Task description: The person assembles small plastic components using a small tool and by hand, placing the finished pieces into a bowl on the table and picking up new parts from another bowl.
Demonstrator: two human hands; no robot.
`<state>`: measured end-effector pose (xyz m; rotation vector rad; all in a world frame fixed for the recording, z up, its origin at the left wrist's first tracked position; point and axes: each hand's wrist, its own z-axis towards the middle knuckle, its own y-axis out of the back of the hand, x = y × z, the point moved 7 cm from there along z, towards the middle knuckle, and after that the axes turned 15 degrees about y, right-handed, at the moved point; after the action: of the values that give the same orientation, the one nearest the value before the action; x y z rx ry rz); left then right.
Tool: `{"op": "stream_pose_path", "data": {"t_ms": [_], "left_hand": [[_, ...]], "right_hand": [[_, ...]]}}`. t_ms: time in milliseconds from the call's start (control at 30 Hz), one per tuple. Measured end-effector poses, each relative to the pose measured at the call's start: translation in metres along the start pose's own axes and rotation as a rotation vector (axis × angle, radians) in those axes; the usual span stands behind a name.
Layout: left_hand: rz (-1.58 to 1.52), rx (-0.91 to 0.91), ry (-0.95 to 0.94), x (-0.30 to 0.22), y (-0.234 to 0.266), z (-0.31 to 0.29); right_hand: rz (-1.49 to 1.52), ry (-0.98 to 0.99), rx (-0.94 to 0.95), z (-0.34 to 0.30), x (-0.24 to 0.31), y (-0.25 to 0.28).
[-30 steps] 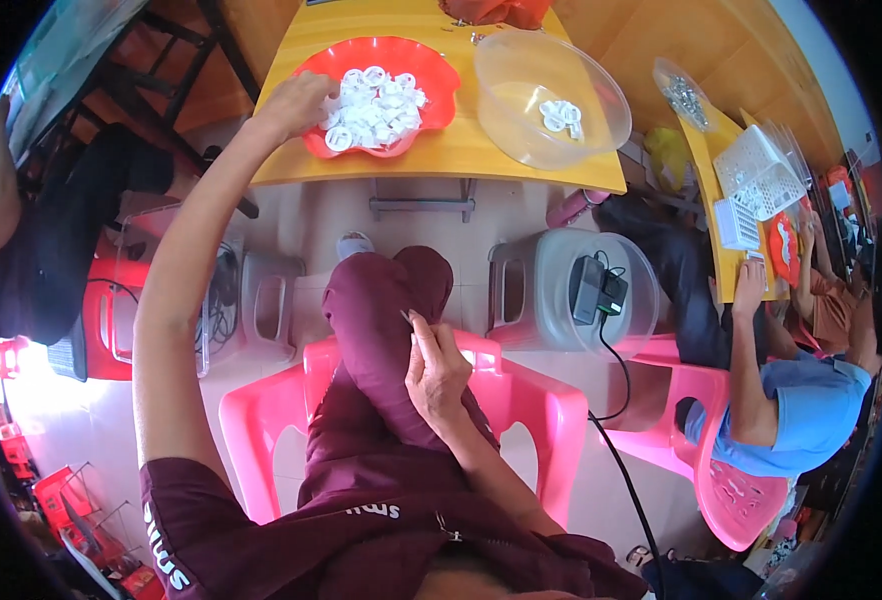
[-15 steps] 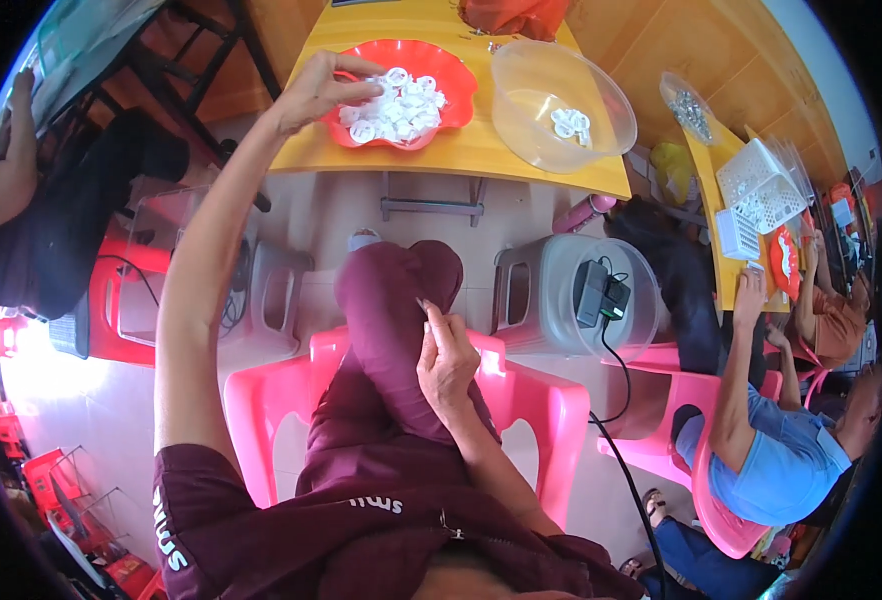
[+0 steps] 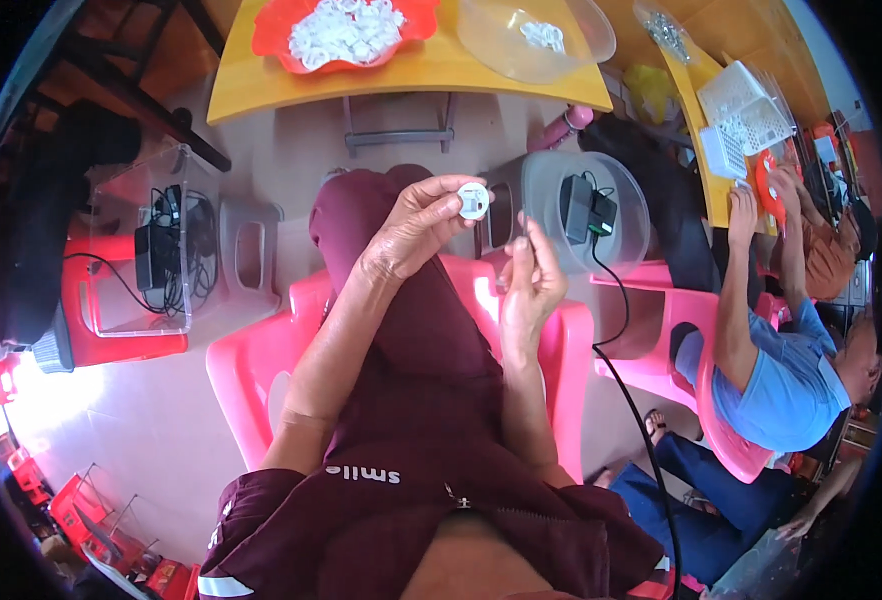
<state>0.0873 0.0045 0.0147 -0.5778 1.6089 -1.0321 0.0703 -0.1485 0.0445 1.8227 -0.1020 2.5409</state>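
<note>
Above my lap, my left hand [image 3: 426, 218] pinches a small round white plastic part [image 3: 474, 201] between thumb and fingers. The part's face shows a square raised shape and a dark spot. Just to its right, my right hand [image 3: 534, 283] is raised with the fingers drawn together. A thin dark tip [image 3: 524, 222] shows at those fingers, too small to name. On the yellow table [image 3: 411, 78] ahead lies a red scalloped tray [image 3: 421, 18] heaped with similar white parts [image 3: 346, 32]. A clear round bowl [image 3: 591, 45] beside it holds a few more.
Right of my knees, a clear tub [image 3: 633, 235] with black adapters sits on a grey stool, its cable [image 3: 621, 385] running down. At left, a clear box [image 3: 186, 290] of cables rests on a red stool [image 3: 126, 347]. A co-worker in blue [image 3: 781, 395] sits at right.
My left hand has come back from the red tray to above my lap, now holding a round white part. My right hand has risen to the right, and the view has tilted down.
</note>
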Motion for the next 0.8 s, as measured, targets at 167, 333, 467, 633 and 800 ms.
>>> {"op": "stream_pose_path", "data": {"t_ms": [167, 333, 467, 633, 800], "left_hand": [[-0.009, -0.001, -0.061, -0.001, -0.001, -0.004], [0.016, -0.021, -0.027, 0.003, -0.001, -0.008], [0.011, -0.057, -0.037, 0.002, -0.001, -0.009], [0.036, -0.092, -0.023, 0.003, -0.003, -0.009], [0.081, -0.085, -0.033, 0.004, -0.002, -0.007]], "right_hand": [[-0.213, 0.179, 0.143, 0.009, 0.025, -0.012], [-0.333, 0.352, 0.222, 0.005, 0.039, -0.025], [-0.424, 0.385, 0.25, 0.004, 0.041, -0.028], [-0.45, 0.444, 0.239, 0.006, 0.038, -0.031], [-0.432, 0.429, 0.227, 0.005, 0.034, -0.032]]}}
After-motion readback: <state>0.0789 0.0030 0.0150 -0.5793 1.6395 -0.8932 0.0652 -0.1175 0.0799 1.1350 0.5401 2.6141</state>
